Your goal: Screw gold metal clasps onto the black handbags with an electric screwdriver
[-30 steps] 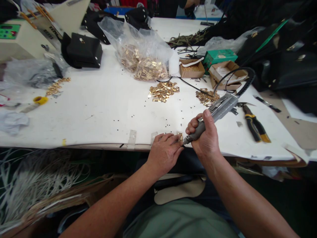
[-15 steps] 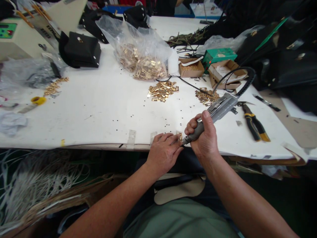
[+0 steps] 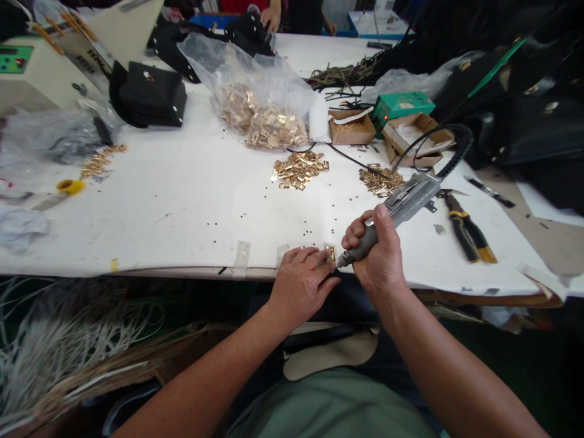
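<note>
My right hand [image 3: 381, 249] is wrapped round the grey body of an electric screwdriver [image 3: 406, 204], thumb along its top. The tool slants down to the left, with its tip close to a small gold metal plate [image 3: 331, 252] at the table's front edge. Beside that plate lies my left hand [image 3: 301, 277], its fingers laid out over the table edge and its thumb apart from them. The fingertips reach the plate or just beside it. A small dark piece shows under the tool tip; what it is, I cannot make out.
Loose gold plates [image 3: 298, 170] form a pile behind my hands, with another pile [image 3: 379, 180] to the right. Farther back stands a plastic bag of plates [image 3: 274, 125]. Pliers [image 3: 469, 231], small cardboard boxes [image 3: 351, 131] and a green box [image 3: 401, 106] are at right.
My left thumb has moved slightly away from the tool tip and fingers. A co-worker's hand has come into view at the far side of the table. The screwdriver stays almost in place.
</note>
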